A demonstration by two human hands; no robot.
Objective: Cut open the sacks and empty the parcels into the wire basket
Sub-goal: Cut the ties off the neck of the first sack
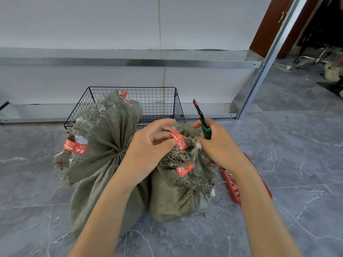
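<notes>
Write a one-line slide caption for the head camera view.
Left hand pinches the right sack's red tag, right hand holds a green-handled cutter, wire basket behind.

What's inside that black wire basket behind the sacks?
Through the black wire basket's mesh, its visible right part looks empty. The tied grey-green woven sack covers its left and front, so that portion cannot be seen.

Bright, even, soft-shadowed light; wide-angle bending at edges; slight softness throughout.
</notes>
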